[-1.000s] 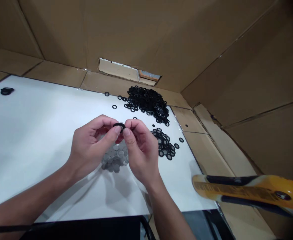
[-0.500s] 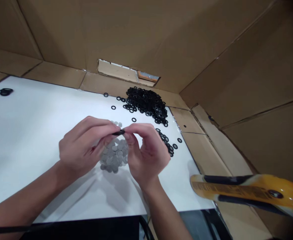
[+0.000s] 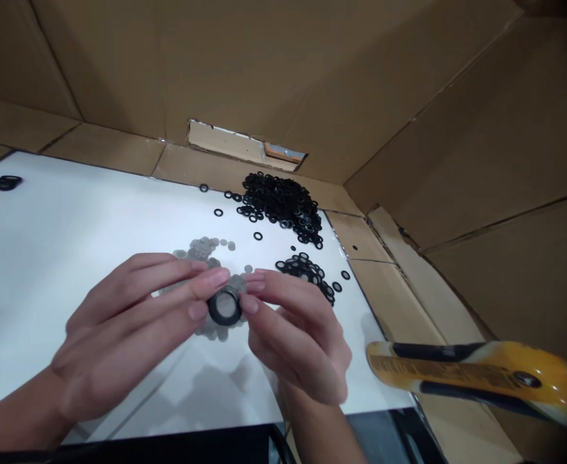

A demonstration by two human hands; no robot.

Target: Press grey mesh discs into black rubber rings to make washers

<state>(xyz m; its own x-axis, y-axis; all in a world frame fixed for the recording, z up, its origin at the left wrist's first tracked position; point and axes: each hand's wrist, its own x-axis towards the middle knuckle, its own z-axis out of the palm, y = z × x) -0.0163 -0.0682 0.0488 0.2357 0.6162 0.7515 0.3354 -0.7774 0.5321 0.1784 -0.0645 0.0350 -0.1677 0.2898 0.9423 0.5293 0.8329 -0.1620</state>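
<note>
Above the white tabletop, a black rubber ring [image 3: 212, 314] with a light grey disc [image 3: 225, 305] showing in its opening faces me. The fingertips of my left hand [image 3: 133, 328] pinch its left edge. My right hand [image 3: 303, 332] grips its right edge with thumb and fingers. Whether the disc sits inside the ring or just behind it I cannot tell. Under and behind my hands lies a spread of small grey discs [image 3: 203, 246], partly covered by my fingers.
Loose black rings [image 3: 281, 203] are heaped at the back. Nearer, a smaller pile of rings with grey centres [image 3: 307, 274] lies right of my hands. A few dark rings [image 3: 9, 183] sit far left. A yellow-and-black tool handle [image 3: 452, 367] juts in from the right. Cardboard walls [image 3: 264, 64] surround the table.
Both hands have come lower and closer to me. The ring, edge-on before, is now turned with its round face toward me. More of the grey discs and ring pile shows.
</note>
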